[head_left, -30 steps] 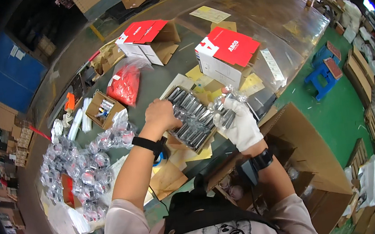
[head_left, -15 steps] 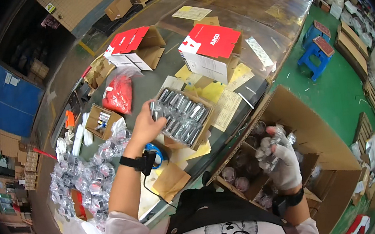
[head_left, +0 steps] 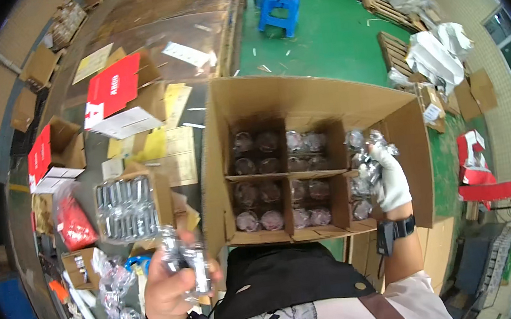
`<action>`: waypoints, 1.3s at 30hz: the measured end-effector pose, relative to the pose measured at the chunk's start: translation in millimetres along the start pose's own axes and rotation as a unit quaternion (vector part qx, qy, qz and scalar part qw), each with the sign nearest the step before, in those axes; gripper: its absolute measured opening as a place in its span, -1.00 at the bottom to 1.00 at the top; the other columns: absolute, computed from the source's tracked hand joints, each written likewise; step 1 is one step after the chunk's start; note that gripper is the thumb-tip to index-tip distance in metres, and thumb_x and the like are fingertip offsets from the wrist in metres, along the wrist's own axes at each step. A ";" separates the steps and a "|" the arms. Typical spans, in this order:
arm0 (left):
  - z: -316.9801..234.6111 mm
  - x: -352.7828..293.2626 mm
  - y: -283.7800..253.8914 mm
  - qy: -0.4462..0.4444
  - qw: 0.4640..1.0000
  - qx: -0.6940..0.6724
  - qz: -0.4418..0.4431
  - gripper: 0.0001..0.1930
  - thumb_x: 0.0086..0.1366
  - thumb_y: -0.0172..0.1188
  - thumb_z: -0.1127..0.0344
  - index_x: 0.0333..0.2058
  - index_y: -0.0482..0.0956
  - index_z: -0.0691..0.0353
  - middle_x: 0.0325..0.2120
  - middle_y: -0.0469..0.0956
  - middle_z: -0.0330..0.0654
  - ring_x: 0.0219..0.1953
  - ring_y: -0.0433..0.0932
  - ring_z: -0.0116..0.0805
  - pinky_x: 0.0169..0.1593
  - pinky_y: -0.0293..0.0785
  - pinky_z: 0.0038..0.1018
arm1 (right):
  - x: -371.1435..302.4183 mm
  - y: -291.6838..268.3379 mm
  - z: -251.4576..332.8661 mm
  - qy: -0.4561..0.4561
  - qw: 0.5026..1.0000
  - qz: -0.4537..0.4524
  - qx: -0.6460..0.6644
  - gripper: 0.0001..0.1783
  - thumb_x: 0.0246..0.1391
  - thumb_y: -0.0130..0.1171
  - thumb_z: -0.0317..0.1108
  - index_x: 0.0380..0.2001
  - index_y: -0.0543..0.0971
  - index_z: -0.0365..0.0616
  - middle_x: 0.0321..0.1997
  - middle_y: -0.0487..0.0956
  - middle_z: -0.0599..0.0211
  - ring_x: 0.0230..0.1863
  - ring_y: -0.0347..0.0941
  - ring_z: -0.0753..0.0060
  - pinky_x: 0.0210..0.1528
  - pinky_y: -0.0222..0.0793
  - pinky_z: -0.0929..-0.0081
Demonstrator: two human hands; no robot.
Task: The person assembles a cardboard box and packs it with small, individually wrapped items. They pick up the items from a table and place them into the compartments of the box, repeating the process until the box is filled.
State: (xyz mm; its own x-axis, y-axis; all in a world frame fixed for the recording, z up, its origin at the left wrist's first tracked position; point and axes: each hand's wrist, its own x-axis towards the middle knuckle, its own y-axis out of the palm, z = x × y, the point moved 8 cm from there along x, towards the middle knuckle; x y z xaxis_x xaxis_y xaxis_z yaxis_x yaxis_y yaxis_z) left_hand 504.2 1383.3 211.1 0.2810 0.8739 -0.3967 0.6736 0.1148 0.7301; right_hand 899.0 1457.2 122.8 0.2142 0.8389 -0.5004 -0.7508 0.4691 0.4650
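My left hand [head_left: 172, 288], bare, grips a few shiny metal cylinders [head_left: 199, 272] in clear plastic, just left of the big carton. My right hand [head_left: 393, 181], in a white glove, is closed around clear-wrapped shiny pieces [head_left: 364, 169] over the right-hand compartments of the big cardboard carton [head_left: 317, 92]. Cardboard dividers split this carton into several compartments, where round plastic-wrapped pieces [head_left: 259, 219] stand upright. On the table, a small cardboard box [head_left: 163, 201] holds rows of wrapped metal cylinders [head_left: 126, 212].
Two red-and-white cartons [head_left: 115, 90] stand open on the table [head_left: 175, 33]. Nearby are a red plastic bag [head_left: 75, 221], blue tape [head_left: 136, 262] and a heap of wrapped pieces [head_left: 112, 314]. Blue stools [head_left: 278, 12] stand on the green floor beyond the carton.
The view has swung right over the big carton. My left hand has left the small box and now carries metal cylinders. My right hand is still at the carton, holding wrapped pieces.
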 end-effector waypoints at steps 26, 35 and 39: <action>240.1 460.7 -131.5 0.055 0.601 0.795 -0.060 -0.63 0.24 0.08 0.16 -0.05 0.49 0.24 -0.21 0.58 0.11 -0.15 0.54 0.19 -0.13 0.48 -0.05 | 294.8 -88.2 -223.3 0.003 0.524 -0.043 -0.850 -0.68 0.16 -0.04 -0.25 -0.23 0.63 -0.18 -0.32 0.64 -0.02 -0.28 0.62 0.03 -0.27 0.55 0.10; 193.2 426.2 -169.0 -0.093 0.896 0.425 -0.092 -0.63 0.24 0.15 0.22 0.00 0.49 0.20 -0.12 0.51 -0.05 -0.10 0.50 -0.20 -0.10 0.46 -0.32 | 256.0 -59.3 -131.7 -0.003 0.496 0.051 -0.867 -0.74 0.12 0.01 -0.30 -0.26 0.63 -0.16 -0.36 0.64 0.01 -0.38 0.63 0.05 -0.35 0.57 0.16; 147.9 375.5 -165.2 -0.190 0.899 0.332 -0.214 -0.71 0.19 0.15 0.27 -0.11 0.49 0.18 -0.34 0.50 -0.19 -0.37 0.49 -0.42 -0.42 0.46 -0.47 | 257.3 -27.2 -121.7 -0.070 0.442 0.085 -0.890 -0.76 0.09 0.08 -0.35 -0.19 0.64 -0.08 -0.25 0.67 0.15 -0.31 0.65 0.08 -0.31 0.58 0.16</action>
State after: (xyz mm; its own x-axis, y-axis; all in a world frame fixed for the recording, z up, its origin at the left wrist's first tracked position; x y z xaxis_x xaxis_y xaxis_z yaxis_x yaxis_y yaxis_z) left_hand 599.5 1622.6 -140.7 0.0266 0.5772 -0.8161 0.9996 -0.0157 0.0214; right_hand 898.5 1626.7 -107.4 0.0030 0.8879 -0.4600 -0.0384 -0.4596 -0.8873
